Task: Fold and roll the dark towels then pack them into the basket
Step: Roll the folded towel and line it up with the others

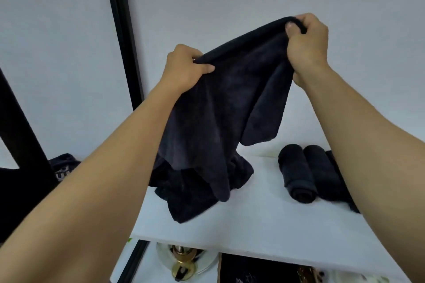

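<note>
A dark towel (220,108) hangs in the air above the white table (264,220). My left hand (184,66) pinches its upper edge at the left, and my right hand (308,46) grips the same edge higher at the right. Under the hanging towel lies a crumpled heap of dark towels (193,193) on the table. To the right, two rolled dark towels (296,177) lie side by side, with a third dark piece partly hidden behind my right forearm. No basket is in view.
A black vertical post (124,37) stands at the left against the white wall. Dark fabric (64,165) lies low at the far left. Below the table's front edge sit a gold and glass object (181,262) and a dark box (264,269).
</note>
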